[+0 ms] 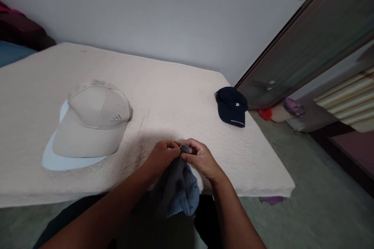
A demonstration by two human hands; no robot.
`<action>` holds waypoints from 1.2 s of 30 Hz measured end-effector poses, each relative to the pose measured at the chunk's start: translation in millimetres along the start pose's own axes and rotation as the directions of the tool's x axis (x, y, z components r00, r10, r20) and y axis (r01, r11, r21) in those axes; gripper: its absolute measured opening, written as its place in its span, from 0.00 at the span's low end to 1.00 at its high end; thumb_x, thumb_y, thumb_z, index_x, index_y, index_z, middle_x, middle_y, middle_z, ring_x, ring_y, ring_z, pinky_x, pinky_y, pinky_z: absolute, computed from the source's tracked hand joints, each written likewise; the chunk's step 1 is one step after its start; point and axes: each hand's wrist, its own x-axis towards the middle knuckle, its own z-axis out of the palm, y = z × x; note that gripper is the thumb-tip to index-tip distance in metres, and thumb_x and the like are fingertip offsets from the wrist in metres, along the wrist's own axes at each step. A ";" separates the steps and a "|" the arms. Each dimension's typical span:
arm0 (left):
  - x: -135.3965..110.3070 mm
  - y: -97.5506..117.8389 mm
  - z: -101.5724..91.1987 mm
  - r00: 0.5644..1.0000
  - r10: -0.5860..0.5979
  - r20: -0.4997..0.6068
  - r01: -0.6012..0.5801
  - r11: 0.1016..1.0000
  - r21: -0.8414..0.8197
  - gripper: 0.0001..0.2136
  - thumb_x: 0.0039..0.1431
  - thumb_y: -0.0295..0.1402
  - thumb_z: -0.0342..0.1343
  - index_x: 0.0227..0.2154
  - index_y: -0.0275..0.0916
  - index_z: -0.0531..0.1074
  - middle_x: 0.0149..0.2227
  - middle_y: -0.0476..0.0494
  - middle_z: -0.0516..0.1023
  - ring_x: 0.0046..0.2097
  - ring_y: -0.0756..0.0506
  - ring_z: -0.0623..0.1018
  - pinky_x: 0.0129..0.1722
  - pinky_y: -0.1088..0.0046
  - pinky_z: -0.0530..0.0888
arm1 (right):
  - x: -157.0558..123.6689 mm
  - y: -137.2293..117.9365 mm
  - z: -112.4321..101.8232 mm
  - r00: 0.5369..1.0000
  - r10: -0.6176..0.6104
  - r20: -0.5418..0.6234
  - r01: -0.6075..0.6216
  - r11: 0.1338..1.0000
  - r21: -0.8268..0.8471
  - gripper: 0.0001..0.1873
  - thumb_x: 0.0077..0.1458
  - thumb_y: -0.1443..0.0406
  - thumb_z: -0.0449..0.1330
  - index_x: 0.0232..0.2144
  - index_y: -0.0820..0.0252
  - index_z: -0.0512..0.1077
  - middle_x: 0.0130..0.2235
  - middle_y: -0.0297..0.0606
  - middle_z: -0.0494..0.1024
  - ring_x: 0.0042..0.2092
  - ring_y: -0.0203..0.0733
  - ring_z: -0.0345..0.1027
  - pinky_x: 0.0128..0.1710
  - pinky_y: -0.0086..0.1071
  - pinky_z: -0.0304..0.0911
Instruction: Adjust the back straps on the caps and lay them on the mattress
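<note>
The grey-blue cloth (179, 186) hangs limp and crumpled. Its top edge is bunched into a small dark knot, pinched between the fingertips of the left grip (162, 157) and the right grip (201, 160). The upper folds are dull dark grey. The lower right part is a paler washed blue with a stitched seam. It drapes over the near edge of the cream mattress (257, 171).

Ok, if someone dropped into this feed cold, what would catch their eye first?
The hands come first: the left hand and right hand pinch the top of a grey-blue cap at the near edge of the cream pad, and the cap hangs below that edge. Next is the beige cap on the pad's left side, lying on a pale piece. A navy cap sits by the far right edge.
</note>
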 end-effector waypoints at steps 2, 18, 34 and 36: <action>0.1 0.2 -0.5 0.999 -0.035 -0.001 0.035 0.999 0.029 0.04 0.46 0.31 0.54 0.22 0.36 0.67 0.25 0.49 0.70 0.26 0.51 0.66 0.25 0.75 0.61 | 0.0 0.8 0.0 1.000 0.003 -0.004 -0.003 1.000 0.012 0.13 0.43 0.65 0.66 0.35 0.58 0.70 0.25 0.28 0.64 0.27 0.32 0.56 0.27 0.28 0.52; 6.0 -6.9 -5.6 0.983 -0.140 0.119 0.153 0.982 -0.108 0.08 0.49 0.36 0.57 0.26 0.36 0.70 0.23 0.50 0.69 0.24 0.52 0.66 0.24 0.76 0.60 | 4.8 4.5 -3.2 0.999 -0.014 -0.031 0.014 1.000 -0.013 0.10 0.44 0.65 0.65 0.30 0.59 0.69 0.25 0.27 0.61 0.26 0.31 0.53 0.25 0.27 0.48; 2.3 -12.1 2.6 0.991 -0.115 0.064 0.125 0.978 -0.168 0.09 0.49 0.38 0.58 0.27 0.37 0.69 0.22 0.52 0.67 0.23 0.53 0.64 0.22 0.77 0.58 | 4.4 -1.0 -0.9 0.999 -0.035 -0.033 0.038 0.995 0.097 0.10 0.49 0.62 0.62 0.35 0.60 0.72 0.27 0.32 0.71 0.29 0.34 0.65 0.32 0.31 0.60; 3.0 -12.7 0.9 0.994 -0.101 0.044 0.105 0.987 -0.118 0.09 0.48 0.38 0.57 0.27 0.37 0.69 0.22 0.52 0.67 0.23 0.53 0.63 0.23 0.76 0.58 | 5.3 -1.8 0.2 0.997 -0.036 -0.069 0.039 0.999 0.035 0.10 0.48 0.62 0.63 0.34 0.60 0.73 0.25 0.31 0.71 0.28 0.34 0.64 0.30 0.30 0.59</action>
